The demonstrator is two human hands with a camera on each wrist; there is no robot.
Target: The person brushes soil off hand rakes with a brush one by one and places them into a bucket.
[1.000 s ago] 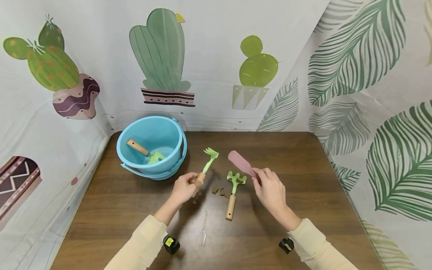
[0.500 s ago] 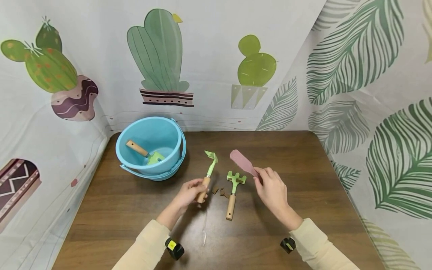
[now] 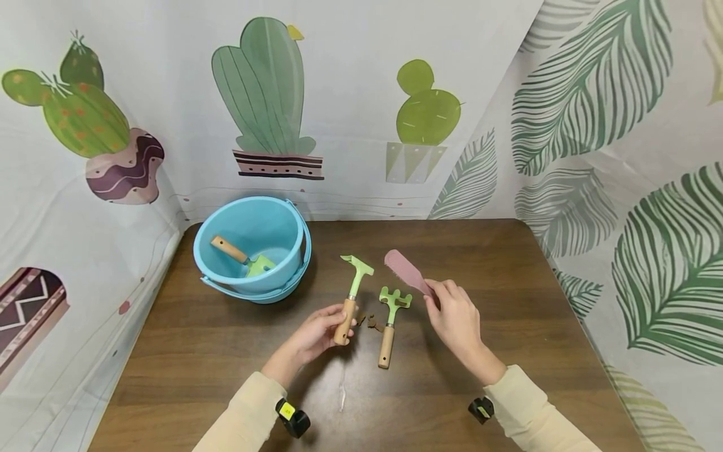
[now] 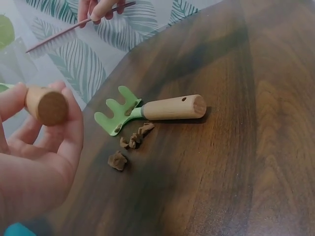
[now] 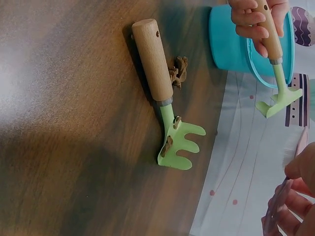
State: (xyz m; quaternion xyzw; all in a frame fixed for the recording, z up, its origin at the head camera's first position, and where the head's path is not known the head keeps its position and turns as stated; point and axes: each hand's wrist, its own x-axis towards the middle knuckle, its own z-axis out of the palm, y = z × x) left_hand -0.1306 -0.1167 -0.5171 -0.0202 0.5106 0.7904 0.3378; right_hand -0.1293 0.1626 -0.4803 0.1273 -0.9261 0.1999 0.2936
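Observation:
My left hand point(image 3: 322, 333) grips the wooden handle of a small green hand rake point(image 3: 359, 271), held up off the table with its T-shaped head away from me. My right hand point(image 3: 454, 317) pinches the handle end of a pink brush point(image 3: 403, 271); its pale bristles point(image 5: 291, 150) show in the right wrist view. Between the hands a green garden fork point(image 3: 394, 307) lies on the table, touched by neither. Brown bits point(image 5: 167, 146) stick to its head. Brown crumbly lumps point(image 4: 117, 161) lie beside it.
A light blue bucket point(image 3: 296, 248) stands at the back left of the brown table point(image 3: 497, 263), its handle hanging down in front. Inside leans a green trowel point(image 3: 230, 249) with a wooden handle. A printed cloth point(image 3: 350, 94) hangs behind the table.
My left hand has shifted slightly right and turned the hand rake, so its head now shows as a T. My right hand and the brush have barely moved.

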